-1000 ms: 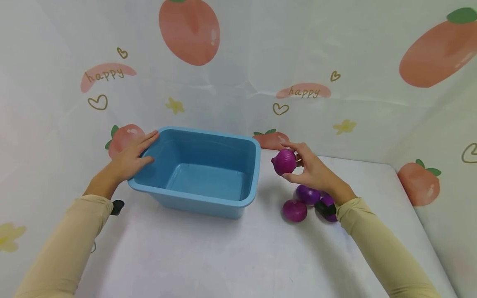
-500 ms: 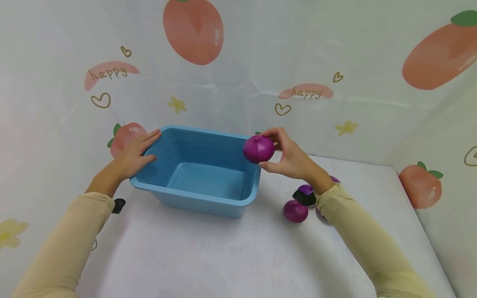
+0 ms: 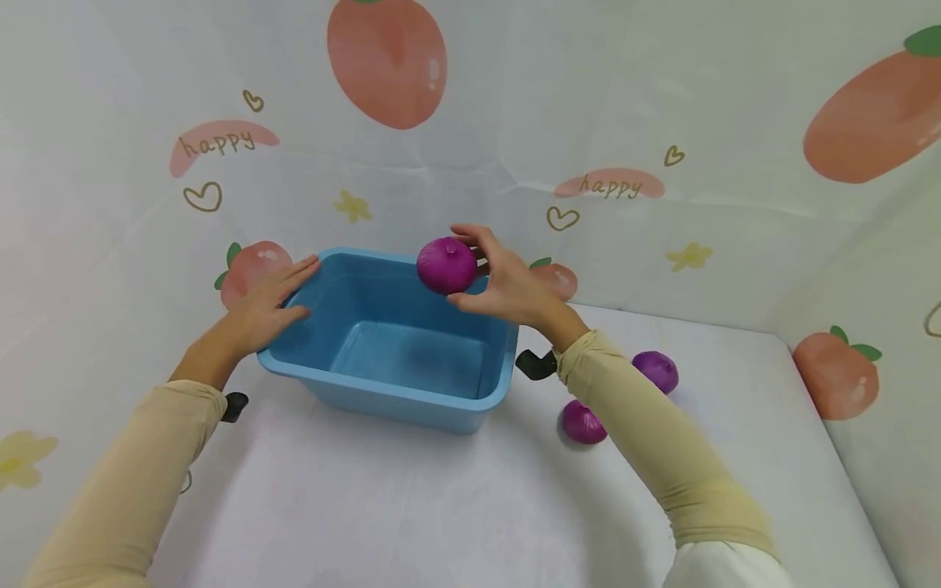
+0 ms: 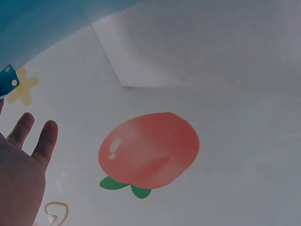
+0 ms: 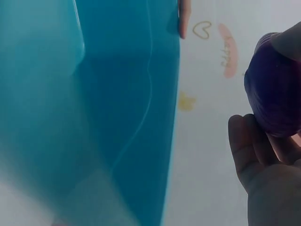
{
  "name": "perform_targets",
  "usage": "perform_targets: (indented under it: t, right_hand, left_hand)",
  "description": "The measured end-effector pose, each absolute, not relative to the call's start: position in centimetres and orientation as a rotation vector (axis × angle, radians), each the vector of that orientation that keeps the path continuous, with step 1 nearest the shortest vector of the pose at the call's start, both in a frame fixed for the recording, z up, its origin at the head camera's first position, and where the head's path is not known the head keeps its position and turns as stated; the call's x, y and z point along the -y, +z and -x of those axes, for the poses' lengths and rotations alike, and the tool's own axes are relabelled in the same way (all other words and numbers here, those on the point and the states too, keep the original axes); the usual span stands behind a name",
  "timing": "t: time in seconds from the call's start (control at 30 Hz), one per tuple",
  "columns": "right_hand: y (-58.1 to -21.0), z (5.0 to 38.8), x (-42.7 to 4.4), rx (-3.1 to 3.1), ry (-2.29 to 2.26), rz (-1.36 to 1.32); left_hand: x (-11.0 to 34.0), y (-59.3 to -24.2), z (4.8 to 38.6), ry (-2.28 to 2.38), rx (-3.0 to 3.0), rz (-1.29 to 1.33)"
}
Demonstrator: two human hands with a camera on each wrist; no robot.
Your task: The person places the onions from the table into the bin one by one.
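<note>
A purple onion (image 3: 447, 265) is held between the thumb and fingers of my right hand (image 3: 507, 282), above the back right part of a blue basin (image 3: 397, 400). In the right wrist view the same onion (image 5: 273, 89) sits against the fingertips, beside the basin wall (image 5: 127, 94). My left hand (image 3: 260, 310) rests on the basin's left rim with its fingers straight. In the left wrist view part of the left hand (image 4: 23, 174) shows at the left edge, below the basin (image 4: 51, 23). No thing lies inside the basin.
Two more purple onions lie on the white table (image 3: 412, 506) right of the basin: a nearer onion (image 3: 583, 422), partly behind the right sleeve, and a farther onion (image 3: 656, 371). A white printed cloth (image 3: 470, 131) rises behind the table.
My right hand has carried the onion leftward and up, from right of the basin to over it. The left hand stays on the rim.
</note>
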State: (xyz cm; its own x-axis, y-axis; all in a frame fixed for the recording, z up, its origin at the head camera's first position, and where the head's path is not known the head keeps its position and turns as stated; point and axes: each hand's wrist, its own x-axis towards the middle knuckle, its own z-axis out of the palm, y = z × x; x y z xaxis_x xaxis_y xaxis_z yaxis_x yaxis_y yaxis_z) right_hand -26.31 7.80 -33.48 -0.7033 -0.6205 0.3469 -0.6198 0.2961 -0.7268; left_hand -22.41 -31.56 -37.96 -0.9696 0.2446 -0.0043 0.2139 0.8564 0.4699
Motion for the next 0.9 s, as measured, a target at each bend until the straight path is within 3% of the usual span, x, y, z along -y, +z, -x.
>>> perform_targets:
  t: [0.33,0.7,0.9]
  right_hand:
    - [-34.9,27.9,-1.6,-2.467,-1.320,1.412]
    - [-35.6,28.4,3.1,-2.425,-1.298,1.088]
    - [-35.8,28.7,5.2,-2.475,-1.137,1.111]
  left_hand:
    - [31.7,-38.1,22.4,0.729,-2.985,-0.374]
    - [31.7,-38.2,22.3,0.697,-2.964,-0.396]
    - [31.7,-37.9,22.5,0.672,-2.956,-0.397]
